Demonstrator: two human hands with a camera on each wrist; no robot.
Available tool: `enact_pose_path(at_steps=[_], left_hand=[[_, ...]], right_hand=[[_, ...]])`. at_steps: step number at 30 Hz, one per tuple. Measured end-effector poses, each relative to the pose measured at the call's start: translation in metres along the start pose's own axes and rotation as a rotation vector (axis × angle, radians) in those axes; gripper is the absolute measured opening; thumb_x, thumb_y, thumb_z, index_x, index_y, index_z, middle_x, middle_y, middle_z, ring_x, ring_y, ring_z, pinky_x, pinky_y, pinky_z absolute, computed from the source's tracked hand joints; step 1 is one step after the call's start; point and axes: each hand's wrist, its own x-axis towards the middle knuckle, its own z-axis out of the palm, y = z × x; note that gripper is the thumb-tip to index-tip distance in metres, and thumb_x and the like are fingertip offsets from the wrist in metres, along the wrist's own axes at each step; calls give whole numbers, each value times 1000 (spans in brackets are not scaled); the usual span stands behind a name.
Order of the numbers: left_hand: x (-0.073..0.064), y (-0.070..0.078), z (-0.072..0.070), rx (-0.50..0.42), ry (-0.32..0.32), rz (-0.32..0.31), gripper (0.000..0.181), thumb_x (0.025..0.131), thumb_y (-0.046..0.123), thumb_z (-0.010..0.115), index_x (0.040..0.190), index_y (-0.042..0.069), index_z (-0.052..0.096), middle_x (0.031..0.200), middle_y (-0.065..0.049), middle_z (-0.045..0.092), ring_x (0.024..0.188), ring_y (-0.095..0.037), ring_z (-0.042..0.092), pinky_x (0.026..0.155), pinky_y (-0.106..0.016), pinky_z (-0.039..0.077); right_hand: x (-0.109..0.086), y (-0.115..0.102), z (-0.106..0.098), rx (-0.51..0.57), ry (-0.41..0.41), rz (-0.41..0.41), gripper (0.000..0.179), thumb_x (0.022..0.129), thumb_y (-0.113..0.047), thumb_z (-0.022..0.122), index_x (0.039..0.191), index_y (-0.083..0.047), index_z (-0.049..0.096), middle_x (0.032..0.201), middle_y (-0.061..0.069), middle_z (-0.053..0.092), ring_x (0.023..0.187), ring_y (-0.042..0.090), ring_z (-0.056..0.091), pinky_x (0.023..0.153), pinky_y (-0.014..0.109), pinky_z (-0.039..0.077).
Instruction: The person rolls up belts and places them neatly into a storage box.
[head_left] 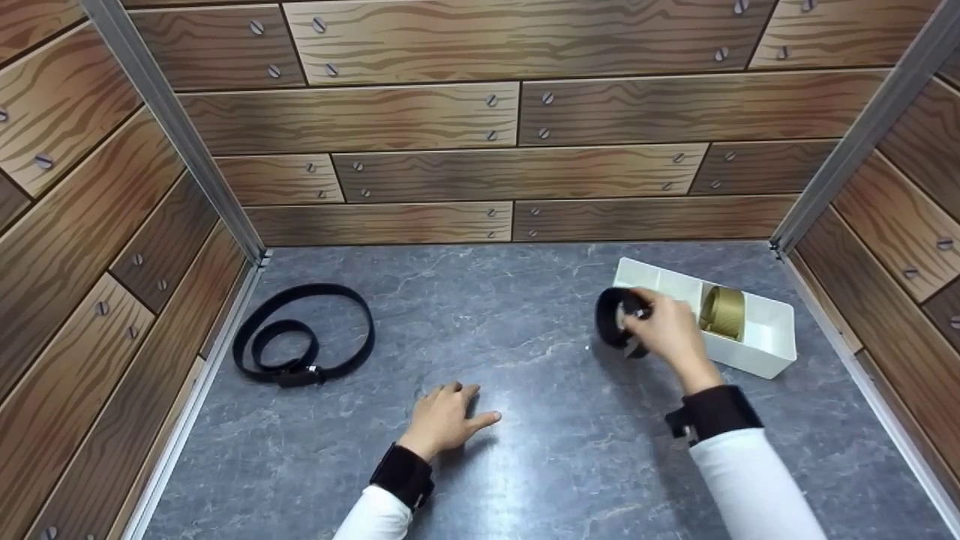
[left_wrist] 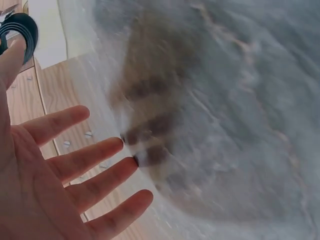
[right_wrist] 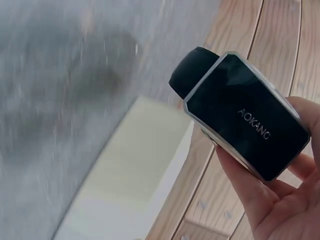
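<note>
My right hand [head_left: 673, 330] grips a rolled black belt [head_left: 607, 322] by its buckle end, in front of the left part of a white divided box [head_left: 754, 360]. In the right wrist view, thumb and fingers hold the edges of its dark, silver-rimmed buckle [right_wrist: 245, 117], lettered AOKANG. A rolled olive belt [head_left: 724, 313] sits in the box, right of the held belt. My left hand [head_left: 441, 418] is low over the grey surface with fingers spread and holds nothing; whether its fingertips touch the surface is unclear.
Another black belt [head_left: 300, 377] lies loosely coiled at the left of the grey marbled surface [head_left: 487, 315]. Wood-patterned panels [head_left: 420, 172] close off the back and both sides. Dark bands circle both wrists.
</note>
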Motion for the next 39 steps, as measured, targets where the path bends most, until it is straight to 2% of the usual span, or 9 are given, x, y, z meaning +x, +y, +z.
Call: enact_pose_path(at_steps=[4,8,11,15,20,26,32,39], left_hand=[[-3,-6,1,13,28,-16,74,88,69,51,135,13,59,132,-19,56,121,-41,52,93,-63,41],[-5,-8,2,11,41,-12,70,88,66,54,133,11,60,133,-18,56,122,-41,52,94,-64,40],[-6,-8,2,15,39,-6,70,88,66,53,132,11,60,132,-17,56,121,-40,52,93,-63,40],[-5,-8,2,23,35,-6,70,89,67,53,132,12,60,133,-16,56,122,-39,52,94,-62,41],[-5,-7,1,18,16,-16,70,89,67,52,133,13,60,134,-16,56,123,-38,52,94,-61,41],[-5,-8,2,19,20,-21,69,89,66,53,132,13,60,131,-16,57,120,-38,53,92,-59,44],[-6,-7,3,41,28,-20,70,88,67,53,133,14,60,130,-16,58,120,-38,54,91,-60,44],[-5,-4,4,58,50,-17,69,88,66,54,132,14,60,128,-17,59,118,-39,54,90,-60,44]], right_hand=[[11,11,-15,-39,95,44,55,83,-19,71,134,-5,58,120,31,60,104,51,59,83,59,46],[21,22,-28,-47,166,126,55,86,-21,69,137,-8,56,122,31,60,102,52,59,78,58,47],[28,32,-34,-29,218,185,55,88,-22,67,140,-8,52,122,31,59,101,54,59,79,60,47],[35,45,-33,-1,316,240,54,90,-21,64,140,-6,51,123,32,59,104,56,57,84,62,45],[39,56,-20,-17,404,293,54,90,-21,64,140,-5,50,120,35,58,105,57,56,85,63,43],[41,60,-1,-56,428,339,54,91,-21,64,140,-6,49,113,39,59,101,57,56,78,66,44],[42,60,17,-78,436,317,51,90,-18,64,137,-4,49,110,39,59,97,57,58,73,66,44],[46,58,26,-127,414,347,46,90,-16,62,131,-2,45,105,40,56,92,58,57,69,67,44]])
